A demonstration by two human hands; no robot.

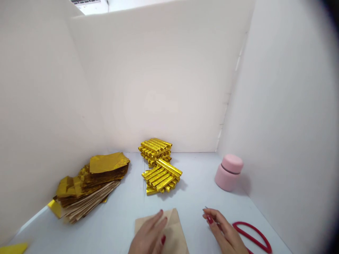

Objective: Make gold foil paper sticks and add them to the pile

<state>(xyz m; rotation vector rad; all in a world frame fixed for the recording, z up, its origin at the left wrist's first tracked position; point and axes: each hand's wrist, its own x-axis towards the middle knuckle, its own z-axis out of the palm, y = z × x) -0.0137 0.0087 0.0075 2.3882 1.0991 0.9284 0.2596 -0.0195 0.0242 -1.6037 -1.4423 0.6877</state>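
Note:
My left hand (150, 234) rests with its fingers stretched out over a sheet of brown paper (173, 225), which lies at the near edge of the view. To the right of that sheet, my right hand (221, 229) is held with its fingers curled in and the thumb close to them. A tiny dark sliver shows at its fingertips; whether it is a nail or something held I cannot make out. Red scissor-like handles (254, 234) lie just right of my right hand, their lower part outside the view.
Rolled gold foil-paper sticks stand in a rear stack (156, 150) and a nearer stack (162, 176). A pile of gold-faced brown sheets (106, 165) leans at the left. A pink lidded jar (229, 173) stands by the right wall. White panels enclose three sides.

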